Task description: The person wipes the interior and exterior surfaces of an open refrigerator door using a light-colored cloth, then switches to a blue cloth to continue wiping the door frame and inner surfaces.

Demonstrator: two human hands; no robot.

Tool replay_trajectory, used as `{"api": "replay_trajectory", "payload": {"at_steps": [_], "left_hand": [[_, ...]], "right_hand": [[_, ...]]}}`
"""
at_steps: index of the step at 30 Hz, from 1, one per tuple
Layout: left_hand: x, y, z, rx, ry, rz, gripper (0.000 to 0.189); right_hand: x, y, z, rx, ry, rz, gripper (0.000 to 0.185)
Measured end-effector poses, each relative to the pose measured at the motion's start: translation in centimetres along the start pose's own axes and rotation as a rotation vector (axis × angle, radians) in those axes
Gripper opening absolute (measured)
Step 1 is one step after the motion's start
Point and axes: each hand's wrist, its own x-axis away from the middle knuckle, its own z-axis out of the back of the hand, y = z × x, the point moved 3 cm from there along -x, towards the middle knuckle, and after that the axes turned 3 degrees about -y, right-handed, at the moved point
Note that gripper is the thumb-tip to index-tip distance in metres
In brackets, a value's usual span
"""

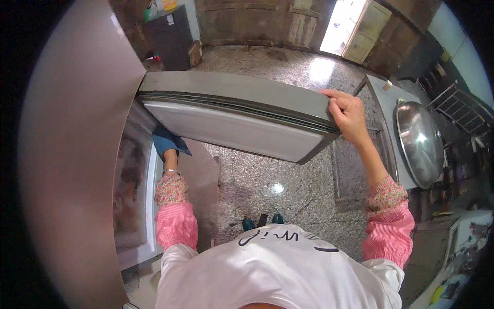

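My right hand (346, 112) grips the outer edge of a swung-out refrigerator door (235, 87), which is grey with a white inner panel and a dark gasket. My left arm reaches down on the left beside the door's hinge side, next to the white-framed refrigerator opening (152, 201). A blue cloth (165, 141) covers my left hand, so its fingers are hidden and their grip does not show. Pink striped sleeve covers with floral cuffs are on both forearms.
A large metal lid (420, 145) lies on a steel table (389, 116) at the right, near a wire rack (463, 106). The tall grey refrigerator side (77, 154) fills the left. A dark cabinet (170, 42) stands beyond the door, and an open doorway (341, 25) is at the back.
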Motion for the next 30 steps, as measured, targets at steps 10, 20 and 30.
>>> {"api": "replay_trajectory", "payload": {"at_steps": [10,20,30], "left_hand": [[1.5,1.6,0.8,0.29,-0.263,0.426,0.028],[27.5,19.7,-4.0,0.635,-0.924,0.371,0.038],[35.8,29.8,-0.1,0.574,-1.02,-0.026,0.028]], "right_hand": [[0.2,-0.5,-0.6,0.034,0.071,0.03,0.024],[0.8,0.7,0.9,-0.132,-0.165,0.047,0.04],[3.1,-1.3,-0.3,-0.479,-0.352,0.071,0.049]]}}
